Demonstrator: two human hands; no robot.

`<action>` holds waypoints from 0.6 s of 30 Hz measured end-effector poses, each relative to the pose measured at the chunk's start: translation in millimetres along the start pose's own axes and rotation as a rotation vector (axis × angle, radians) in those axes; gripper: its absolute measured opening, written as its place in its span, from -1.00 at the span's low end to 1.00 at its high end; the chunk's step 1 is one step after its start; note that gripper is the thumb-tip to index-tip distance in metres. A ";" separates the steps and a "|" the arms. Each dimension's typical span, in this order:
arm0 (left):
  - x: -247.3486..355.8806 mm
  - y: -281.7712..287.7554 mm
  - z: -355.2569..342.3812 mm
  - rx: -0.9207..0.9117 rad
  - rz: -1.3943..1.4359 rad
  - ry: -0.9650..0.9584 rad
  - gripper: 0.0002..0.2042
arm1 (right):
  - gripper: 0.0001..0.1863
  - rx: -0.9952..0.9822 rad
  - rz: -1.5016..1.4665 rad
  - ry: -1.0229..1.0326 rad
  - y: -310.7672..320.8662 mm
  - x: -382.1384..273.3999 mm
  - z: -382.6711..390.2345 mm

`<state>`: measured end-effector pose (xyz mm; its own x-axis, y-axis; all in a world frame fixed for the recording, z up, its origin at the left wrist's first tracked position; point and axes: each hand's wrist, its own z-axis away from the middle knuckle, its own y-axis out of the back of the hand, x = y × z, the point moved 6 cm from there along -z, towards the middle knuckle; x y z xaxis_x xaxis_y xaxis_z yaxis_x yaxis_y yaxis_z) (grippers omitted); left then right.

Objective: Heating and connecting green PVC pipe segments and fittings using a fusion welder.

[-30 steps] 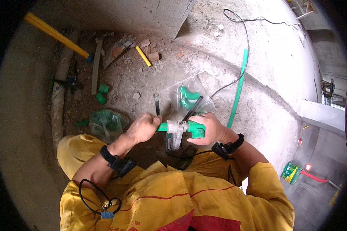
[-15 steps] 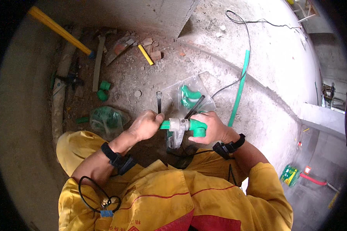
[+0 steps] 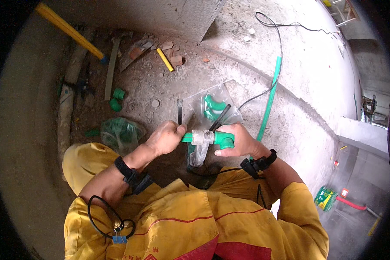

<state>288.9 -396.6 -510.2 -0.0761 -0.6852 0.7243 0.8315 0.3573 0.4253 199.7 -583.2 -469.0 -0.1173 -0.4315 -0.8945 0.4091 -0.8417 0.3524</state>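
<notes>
item: green pipe, one end pressed to the left side of a grey metal tool head. long axis runs left to right across the picture, nearly level, in front of the person's body and above the dusty floor.

item: green elbow, on the right side of the same tool head, roughly in line with the pipe; one arm points left into the head, the ribbed mouth turns down toward the person's lap.

item: tool body, grey, dropping from the head toward the lower edge between the knees.

obscured: far end of the pipe, covered by the left fist; back and outer side of the elbow, behind the right fingers; both joints inside the tool head; lower part of the tool, dark and hard to make out. how the black rod beyond the head connects cannot be told.

grip: left hand closed around the pipe, thumb laid toward the tool; right hand clamped on the elbow, spread to its width, fingers above, thumb below near the mouth.

surroundings: clear bag with green fittings, just beyond the hands; green tube, lying at right; yellow tube, farther off near brick fragments.
</notes>
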 end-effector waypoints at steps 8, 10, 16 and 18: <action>-2.5 -7.9 -4.8 -0.141 0.149 0.012 -0.44 | -0.54 -0.157 0.052 -0.197 12.1 4.9 5.8; -1.7 -5.4 -0.1 -0.220 0.261 -0.023 -0.42 | -0.50 -0.214 0.180 -0.244 16.3 7.2 11.3; 34.8 17.3 24.1 -0.061 -0.184 -0.600 -0.63 | -0.45 -0.201 0.104 -0.288 18.5 10.7 18.4; 36.2 12.3 25.0 -0.086 -0.262 -0.549 -0.67 | -0.47 -0.198 0.103 -0.309 17.4 11.9 17.8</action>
<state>282.6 -401.1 -465.2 -0.5373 -0.3087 0.7849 0.7863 0.1533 0.5985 189.3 -608.8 -468.7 -0.3214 -0.6136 -0.7212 0.5965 -0.7227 0.3491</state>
